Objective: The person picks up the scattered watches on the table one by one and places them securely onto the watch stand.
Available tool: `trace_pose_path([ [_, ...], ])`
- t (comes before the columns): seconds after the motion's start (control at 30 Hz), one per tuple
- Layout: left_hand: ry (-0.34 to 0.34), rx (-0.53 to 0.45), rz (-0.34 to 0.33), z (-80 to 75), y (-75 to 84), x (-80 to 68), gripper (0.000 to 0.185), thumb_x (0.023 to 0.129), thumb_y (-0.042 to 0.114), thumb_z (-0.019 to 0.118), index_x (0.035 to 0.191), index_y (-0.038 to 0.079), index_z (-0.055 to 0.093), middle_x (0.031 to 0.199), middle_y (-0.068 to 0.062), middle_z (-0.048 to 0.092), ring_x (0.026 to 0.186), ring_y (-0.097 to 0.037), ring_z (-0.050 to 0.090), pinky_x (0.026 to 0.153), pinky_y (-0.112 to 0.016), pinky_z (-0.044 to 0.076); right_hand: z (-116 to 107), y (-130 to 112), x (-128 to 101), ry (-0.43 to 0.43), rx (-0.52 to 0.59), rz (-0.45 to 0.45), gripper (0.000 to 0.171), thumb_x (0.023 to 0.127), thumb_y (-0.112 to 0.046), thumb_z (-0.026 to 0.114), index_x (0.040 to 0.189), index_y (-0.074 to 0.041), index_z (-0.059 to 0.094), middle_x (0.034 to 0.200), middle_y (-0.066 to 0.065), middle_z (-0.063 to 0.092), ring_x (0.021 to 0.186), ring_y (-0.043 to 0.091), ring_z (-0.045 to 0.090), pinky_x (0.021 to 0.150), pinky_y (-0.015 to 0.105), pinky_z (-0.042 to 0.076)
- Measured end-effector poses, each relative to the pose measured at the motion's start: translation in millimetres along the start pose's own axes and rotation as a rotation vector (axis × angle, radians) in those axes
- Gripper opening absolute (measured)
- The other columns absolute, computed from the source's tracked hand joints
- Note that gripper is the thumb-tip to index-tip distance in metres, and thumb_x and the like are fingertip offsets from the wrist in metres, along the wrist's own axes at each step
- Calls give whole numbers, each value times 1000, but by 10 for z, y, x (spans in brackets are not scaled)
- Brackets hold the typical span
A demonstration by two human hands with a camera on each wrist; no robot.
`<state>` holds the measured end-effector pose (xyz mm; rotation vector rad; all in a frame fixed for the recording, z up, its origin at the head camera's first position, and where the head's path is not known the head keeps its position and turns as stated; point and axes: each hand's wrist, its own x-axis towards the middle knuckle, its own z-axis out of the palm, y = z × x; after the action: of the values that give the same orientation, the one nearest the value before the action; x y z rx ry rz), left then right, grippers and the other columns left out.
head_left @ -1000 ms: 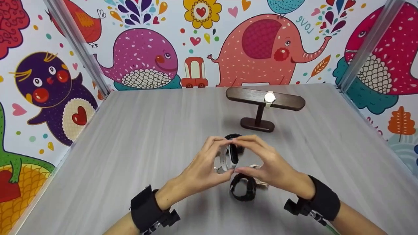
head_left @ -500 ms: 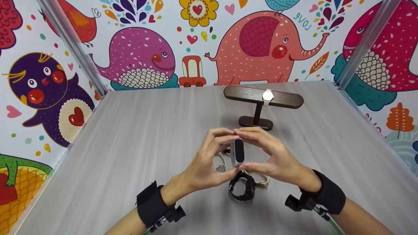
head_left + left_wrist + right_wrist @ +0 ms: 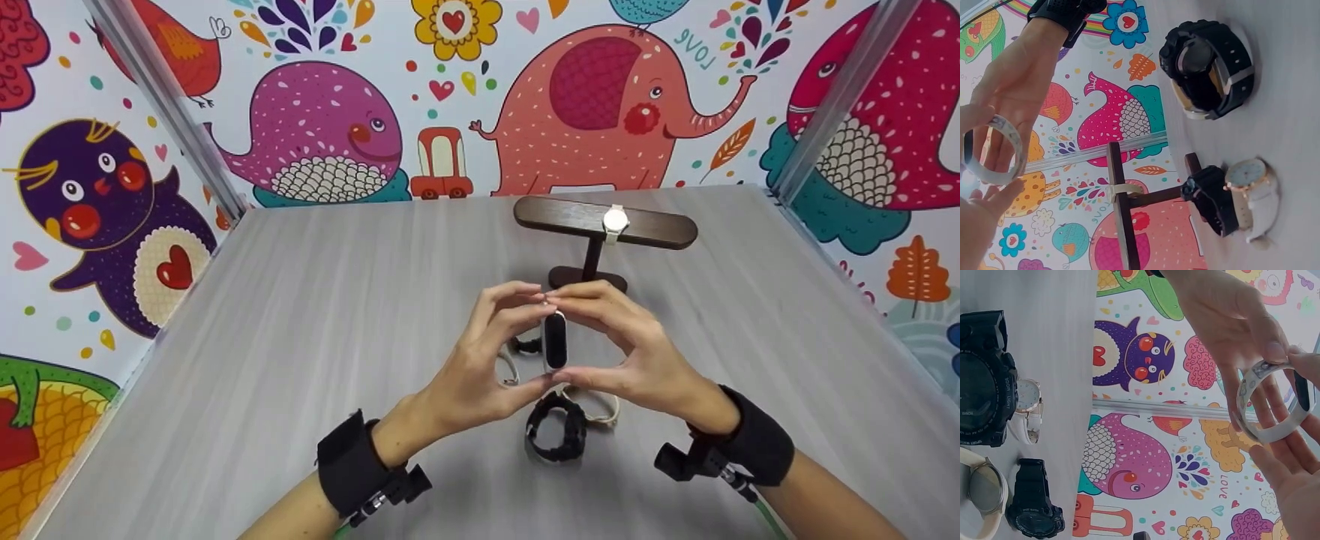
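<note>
Both hands are holding a white fitness band [image 3: 554, 341] up above the tabletop [image 3: 300, 315], the left hand [image 3: 480, 367] and right hand [image 3: 630, 352] each pinching it between fingertips and thumb, its black screen facing the person. Under the hands, a black watch [image 3: 559, 435] and other watches are lying on the tabletop, and a white watch [image 3: 616, 221] is hanging on the dark wooden stand [image 3: 600, 225] behind.

A staged recording booth, this: a grey desk [image 3: 315, 315] boxed in by cartoon-animal panels [image 3: 330, 127] on metal posts [image 3: 169, 112], with a wooden display stand [image 3: 592, 247] carrying a watch [image 3: 616, 220].
</note>
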<state>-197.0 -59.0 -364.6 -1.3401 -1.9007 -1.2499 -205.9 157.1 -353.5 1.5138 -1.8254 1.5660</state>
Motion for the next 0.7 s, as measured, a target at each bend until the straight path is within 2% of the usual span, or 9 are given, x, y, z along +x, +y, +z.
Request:
trace_pose_path([
  [0.33,-2,57,-6,26,-27,5,62,81,7,83,134,0,52,136,-21,45,128,-30,50,103,-29,54,11,15,-26,14,45,53,76,69,21,79,137,17,46,138,17,51,132,20,52,111,35,47],
  [0.47,17,89,-5,57,-44,-12,61,80,7,84,132,0,54,134,-21,47,126,-30,52,99,-29,56,20,43,-53,2,83,82,74,71,24,75,137,18,44,141,17,48,135,20,50,112,35,46],
  [0.7,26,119,-7,71,-46,1,61,78,6,85,131,-1,55,132,-20,49,123,-28,54,100,-28,54,5,75,-59,-4,99,94,70,73,23,74,137,14,46,143,18,47,137,22,47,113,33,45],
])
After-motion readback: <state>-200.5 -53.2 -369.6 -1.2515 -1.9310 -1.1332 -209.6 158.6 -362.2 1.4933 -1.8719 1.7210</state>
